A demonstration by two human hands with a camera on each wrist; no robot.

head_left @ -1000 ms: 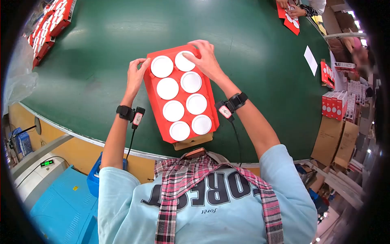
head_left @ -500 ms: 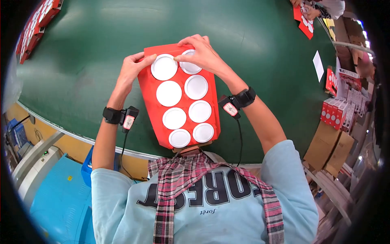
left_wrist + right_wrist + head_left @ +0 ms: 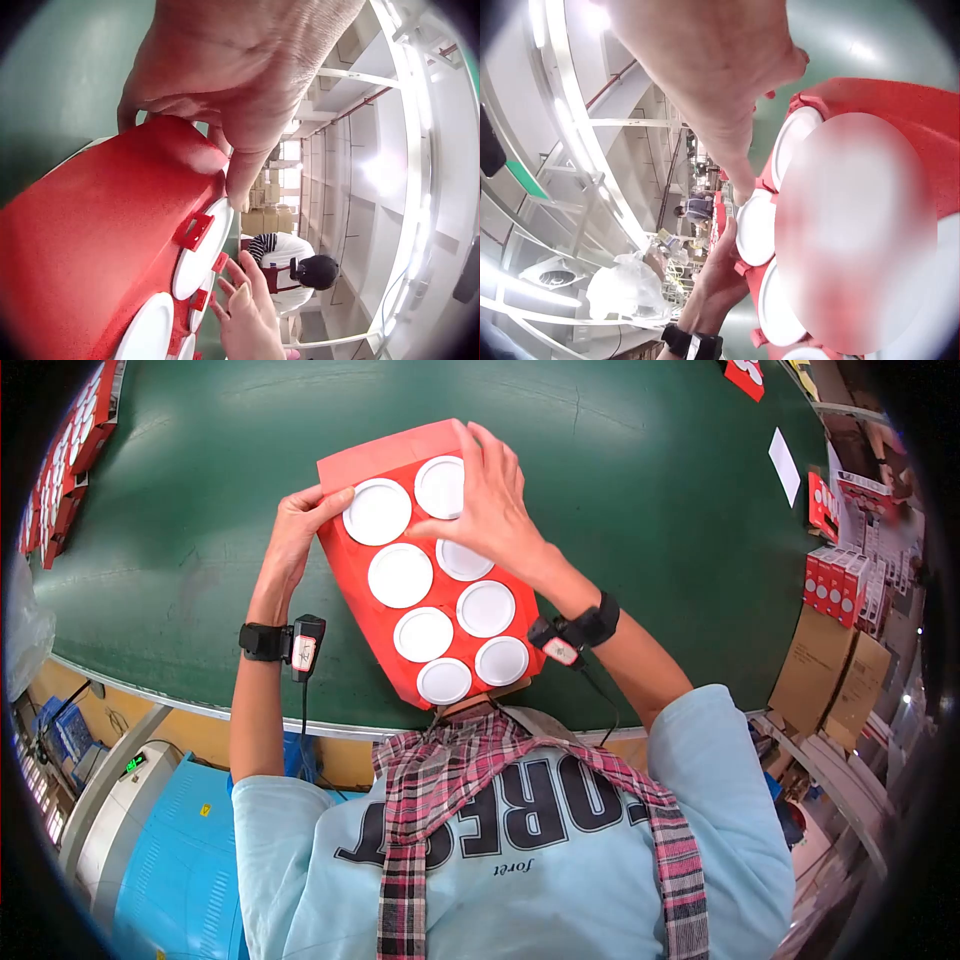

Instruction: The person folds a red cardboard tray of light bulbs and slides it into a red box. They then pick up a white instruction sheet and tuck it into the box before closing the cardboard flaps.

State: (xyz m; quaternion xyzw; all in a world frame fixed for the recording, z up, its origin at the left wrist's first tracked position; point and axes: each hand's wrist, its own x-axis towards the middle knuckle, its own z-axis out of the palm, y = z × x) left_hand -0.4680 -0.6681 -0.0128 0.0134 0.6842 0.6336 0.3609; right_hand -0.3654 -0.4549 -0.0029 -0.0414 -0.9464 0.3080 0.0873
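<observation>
I see tabletop (image 3: 640,520) | box (image 3: 443,590) over its near side | my right grip (image 3: 490,510) spread wide by far-right corner, clasping nothing | my left grip (image 3: 300,530) pinches far-left corner | discs (image 3: 400,575) on box, two columns

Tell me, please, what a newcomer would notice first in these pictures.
Probably the red box with white discs, before the person over the green table. The left hand grips its far left side; the right hand partly hides two discs from above. More red boxes sit at the table's far left.
</observation>
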